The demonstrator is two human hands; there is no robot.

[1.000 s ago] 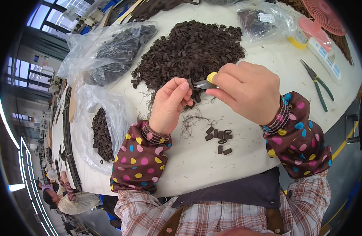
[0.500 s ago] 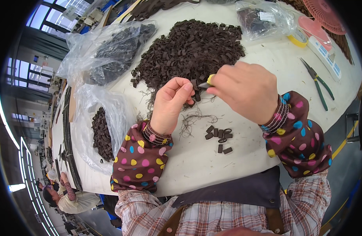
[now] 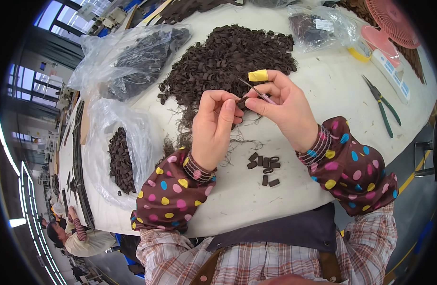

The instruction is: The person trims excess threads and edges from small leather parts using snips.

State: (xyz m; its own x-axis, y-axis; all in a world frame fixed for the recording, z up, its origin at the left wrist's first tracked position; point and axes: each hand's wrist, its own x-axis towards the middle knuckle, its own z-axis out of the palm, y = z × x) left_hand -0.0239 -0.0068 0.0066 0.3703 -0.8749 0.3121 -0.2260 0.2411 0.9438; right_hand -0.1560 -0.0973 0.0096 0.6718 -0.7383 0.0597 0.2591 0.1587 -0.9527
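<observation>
My left hand (image 3: 213, 123) is closed, pinching a small dark brown fabric piece (image 3: 242, 102) at its fingertips. My right hand (image 3: 287, 107), with yellow tape (image 3: 257, 75) round a fingertip, grips small metal snips (image 3: 251, 86), blades pointing up-left, and its thumb is at the fabric piece. Behind both hands lies a big heap of dark brown loops (image 3: 228, 52) with loose threads. Several finished-looking short loops (image 3: 265, 162) lie on the white table (image 3: 256, 204) below my hands.
Plastic bags of dark pieces (image 3: 133, 64) (image 3: 121, 161) lie left, another bag (image 3: 311, 33) at back. Green-handled pliers (image 3: 382, 104), tape (image 3: 358, 56), a white power strip (image 3: 389, 76) and a pink fan (image 3: 389, 19) sit right. A co-worker (image 3: 78, 242) is at lower left.
My right hand has turned and moved up-left, lifting the taped finger and tilting the snips' blades upward. My left hand has shifted slightly right, still pinching the fabric.
</observation>
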